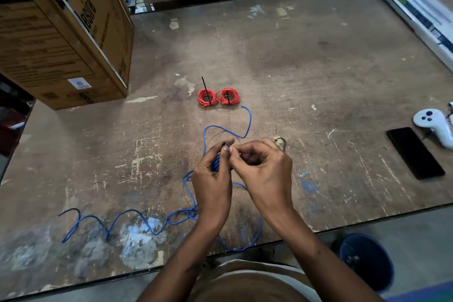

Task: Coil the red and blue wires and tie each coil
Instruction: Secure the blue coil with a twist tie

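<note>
1. Your left hand grips a blue wire, a bright, even blue; some turns show between your curled fingers, and the loose length trails away left of them.
2. Beyond your fingertips lie two red coils, orange-red, each crossed by a black tie.
3. A thin black tie end curls just past your right hand.
4. The table under your fingers is worn brown, blotched with pale blue and whitish paint.
5. Far right of your fingers, a black phone and a white controller with dark blue buttons.
</note>
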